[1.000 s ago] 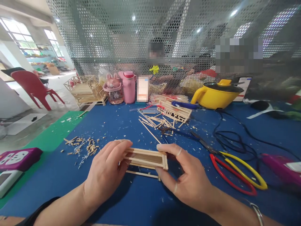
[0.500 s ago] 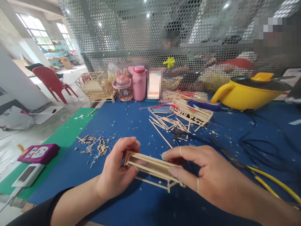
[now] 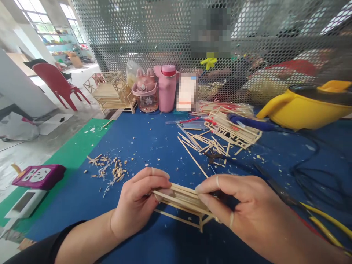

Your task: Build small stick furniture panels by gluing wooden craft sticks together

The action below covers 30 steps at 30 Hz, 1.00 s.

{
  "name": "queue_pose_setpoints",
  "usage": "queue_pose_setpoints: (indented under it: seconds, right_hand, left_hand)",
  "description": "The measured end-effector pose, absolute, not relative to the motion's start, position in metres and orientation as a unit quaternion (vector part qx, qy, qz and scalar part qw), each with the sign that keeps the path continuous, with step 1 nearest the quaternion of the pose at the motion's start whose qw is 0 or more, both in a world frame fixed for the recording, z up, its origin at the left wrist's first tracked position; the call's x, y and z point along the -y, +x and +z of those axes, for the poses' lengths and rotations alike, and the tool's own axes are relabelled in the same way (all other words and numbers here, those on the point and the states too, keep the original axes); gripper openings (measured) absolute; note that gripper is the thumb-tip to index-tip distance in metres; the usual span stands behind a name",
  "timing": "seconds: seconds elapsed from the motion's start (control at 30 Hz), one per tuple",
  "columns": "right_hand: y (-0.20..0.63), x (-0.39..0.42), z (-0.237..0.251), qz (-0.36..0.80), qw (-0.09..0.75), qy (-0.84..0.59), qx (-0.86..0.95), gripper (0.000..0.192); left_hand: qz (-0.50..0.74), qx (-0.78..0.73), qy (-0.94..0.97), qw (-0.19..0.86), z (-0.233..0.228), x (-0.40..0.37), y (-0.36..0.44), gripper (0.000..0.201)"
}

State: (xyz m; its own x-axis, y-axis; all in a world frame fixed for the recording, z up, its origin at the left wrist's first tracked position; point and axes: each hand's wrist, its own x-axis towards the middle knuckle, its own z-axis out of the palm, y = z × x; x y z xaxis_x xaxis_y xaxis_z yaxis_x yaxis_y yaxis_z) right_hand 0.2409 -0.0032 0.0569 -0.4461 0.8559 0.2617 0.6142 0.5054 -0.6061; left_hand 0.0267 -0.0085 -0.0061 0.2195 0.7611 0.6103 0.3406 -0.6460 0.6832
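Observation:
Low in front of me is a small frame [image 3: 183,202] built of thin wooden sticks, with narrow legs and rails. My left hand [image 3: 140,196] is closed around its left end, fingers over the top and thumb at the near side. At the right part of the frame, my right hand [image 3: 242,205] pinches with thumb and index finger on the upper rails. The fingertips hide what exactly lies between them. Both hands wear pale finger covers or bands. Short stick offcuts [image 3: 118,170] lie to the left, and longer loose sticks [image 3: 196,159] lie beyond the frame.
Pliers with yellow handles [image 3: 321,220] lie at right, near dark cables [image 3: 310,165]. Behind are a second stick model [image 3: 233,128], a blue-handled tool [image 3: 250,123], a yellow pot [image 3: 305,110], a pink bottle [image 3: 167,91] and a larger stick model [image 3: 110,91]. A purple power strip [image 3: 40,176] sits left.
My right thumb and index finger have come together on the upper rails. My left fingers now reach further over the left end of the frame. The view has shifted slightly.

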Motion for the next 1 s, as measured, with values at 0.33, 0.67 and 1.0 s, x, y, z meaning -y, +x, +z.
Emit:
queue_pose_setpoints:
  seconds: [0.33, 0.67, 1.0]
  right_hand:
    - [0.271, 0.021, 0.052, 0.158, 0.266, -0.432, 0.847, 0.05]
    - [0.26, 0.009, 0.064, 0.187, 0.262, -0.433, 0.842, 0.016]
    - [0.234, -0.008, 0.072, 0.033, 0.126, -0.357, 0.925, 0.018]
  left_hand:
    - [0.513, -0.397, 0.744, 0.159, -0.004, 0.012, 0.025, 0.019]
    - [0.521, -0.403, 0.737, 0.151, -0.003, 0.013, 0.028, 0.018]
    - [0.536, -0.391, 0.727, 0.176, -0.007, 0.012, 0.027, 0.015]
